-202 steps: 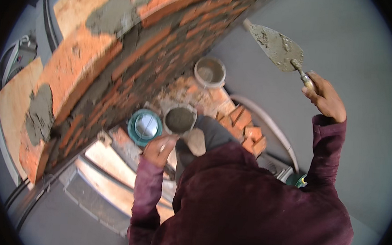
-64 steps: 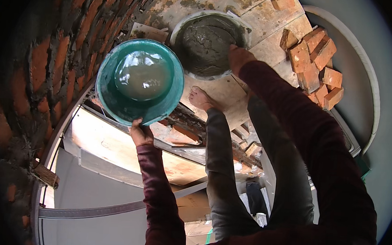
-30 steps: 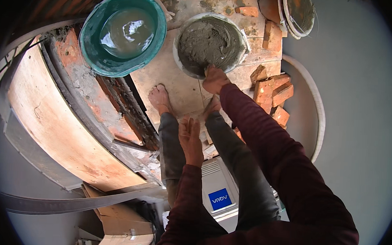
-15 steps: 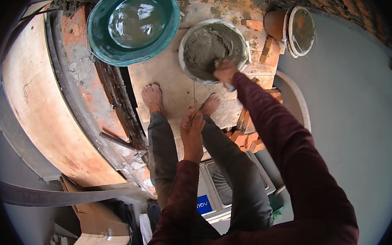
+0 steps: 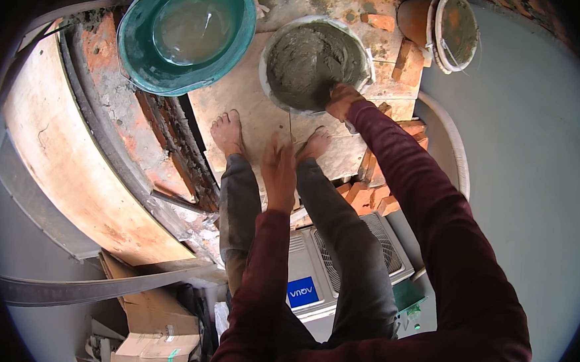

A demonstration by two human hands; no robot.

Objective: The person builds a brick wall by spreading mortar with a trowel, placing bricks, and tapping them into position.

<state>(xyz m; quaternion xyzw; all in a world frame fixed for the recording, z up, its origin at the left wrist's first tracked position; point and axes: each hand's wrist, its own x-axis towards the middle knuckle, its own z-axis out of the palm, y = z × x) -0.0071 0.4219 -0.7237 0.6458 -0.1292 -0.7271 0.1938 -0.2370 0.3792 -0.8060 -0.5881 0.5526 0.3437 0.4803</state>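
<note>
Wet grey mortar point(image 5: 304, 59) fills much of a round, white-rimmed bucket point(image 5: 269, 90) on the boards in front of my feet. At the bucket's near right rim, my right hand point(image 5: 342, 103) is closed round the handle of what looks like a trowel. Its dark, blurred working end dips into the mortar, and a pale bit of the handle shows below my fist. My left hand point(image 5: 279, 178) hangs between my shins, near my right foot, touching neither bucket nor mortar. Motion smears its fingers, so whether they hold anything is unclear.
A large green tub point(image 5: 128, 52) of cloudy water stands left of the mortar. Stacked buckets point(image 5: 438, 31) lean at the far right. Orange bricks point(image 5: 368, 198) lie beside the boards, near a white fan unit point(image 5: 312, 249) below my legs. A rough masonry edge point(image 5: 172, 150) runs along the left.
My right hand has shifted slightly right along the bucket rim, with the tool. My left hand has moved up a little and its fingers have blurred. The whole view has shifted slightly.
</note>
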